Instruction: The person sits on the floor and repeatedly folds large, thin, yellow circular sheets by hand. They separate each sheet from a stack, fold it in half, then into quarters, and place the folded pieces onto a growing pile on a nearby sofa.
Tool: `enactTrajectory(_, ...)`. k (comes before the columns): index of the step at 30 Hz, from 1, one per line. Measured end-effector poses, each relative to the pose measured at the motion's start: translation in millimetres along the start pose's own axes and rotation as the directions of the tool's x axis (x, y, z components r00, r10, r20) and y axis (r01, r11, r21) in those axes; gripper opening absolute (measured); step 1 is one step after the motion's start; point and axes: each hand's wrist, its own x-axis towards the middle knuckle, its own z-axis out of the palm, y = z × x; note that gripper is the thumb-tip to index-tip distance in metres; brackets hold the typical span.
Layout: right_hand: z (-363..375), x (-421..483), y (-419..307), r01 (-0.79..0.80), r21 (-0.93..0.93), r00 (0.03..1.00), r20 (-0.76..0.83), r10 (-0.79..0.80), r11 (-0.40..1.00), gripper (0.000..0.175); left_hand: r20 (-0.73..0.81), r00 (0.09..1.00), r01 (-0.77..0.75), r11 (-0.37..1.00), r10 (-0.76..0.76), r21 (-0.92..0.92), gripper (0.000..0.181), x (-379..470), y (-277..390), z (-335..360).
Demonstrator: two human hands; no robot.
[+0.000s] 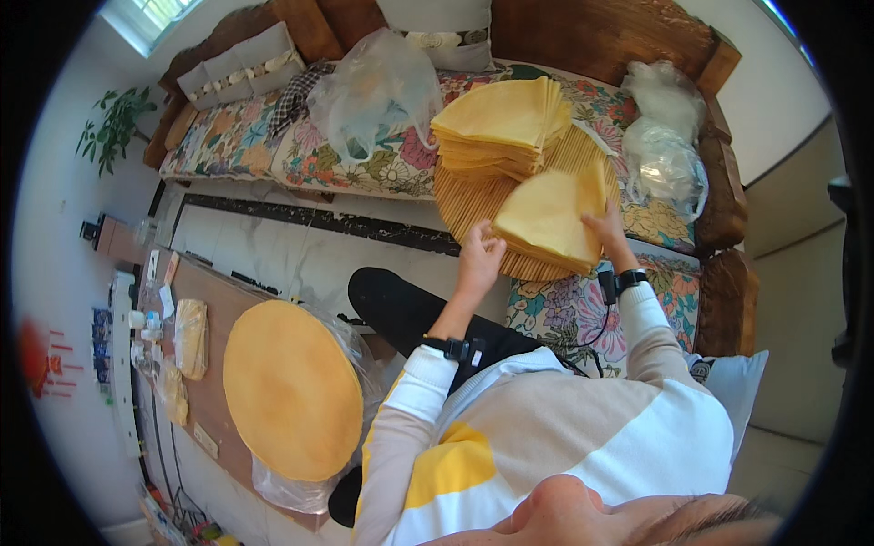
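Note:
My right hand (606, 226) grips the right edge of a thin yellow folded pancake (550, 205), thumb on the near face. That pancake lies on top of a stack of folded pancakes (546, 252), its right side raised and blurred. My left hand (481, 259) is at the stack's left corner, fingers loosely curled and apart, with nothing visible in them. Whether its fingertips touch the stack is hard to tell. Both stacks rest on a round mat of thin stalks (471, 205); the taller stack of folded pancakes (498, 130) sits behind.
The mat lies on a sofa with floral cushions (601, 321). Plastic bags (382, 89) and a clear plastic bundle (662, 150) flank it. To my left, a large round yellow pancake stack (293, 389) sits on plastic on a brown table (205, 273), near wrapped packets (191, 338).

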Motion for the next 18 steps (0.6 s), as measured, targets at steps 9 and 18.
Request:
enactTrajectory(9,-1,50,158,-0.075,-0.396,0.997,-0.021,0.073,0.915,0.064,0.157,0.971,0.221,0.928,-0.18,-0.299,0.027,-176,-36,-152)
enactTrajectory(18,166,-67,-58,0.746,-0.509,0.595,0.218,-0.774,0.43,0.049,-0.775,0.627,0.567,0.633,0.084,0.527,0.08,-353,-105,-269)
